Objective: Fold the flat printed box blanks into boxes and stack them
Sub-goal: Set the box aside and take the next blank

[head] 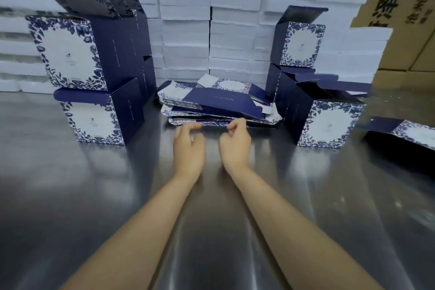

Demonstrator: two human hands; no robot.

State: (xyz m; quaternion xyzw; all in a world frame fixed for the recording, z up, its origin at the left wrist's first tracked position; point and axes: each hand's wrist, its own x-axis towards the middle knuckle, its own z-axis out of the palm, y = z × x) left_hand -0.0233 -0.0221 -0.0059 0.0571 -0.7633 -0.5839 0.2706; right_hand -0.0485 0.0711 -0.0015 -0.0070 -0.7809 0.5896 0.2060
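Observation:
A loose pile of flat blanks [216, 103], navy with blue-and-white floral print, lies at the middle of the steel table [70, 195]. My left hand [188, 148] and my right hand [235, 143] hover side by side just in front of the pile's near edge, both holding nothing. The left fingers are loosely extended; the right fingers are curled. Folded boxes stand stacked two high on the left [80, 82] and on the right [315, 92], lids open.
One more opened blank [409, 132] lies at the right edge. Walls of white stacked cartons [211, 19] close the back of the table. Brown printed cardboard cases [404, 7] stand at the far right.

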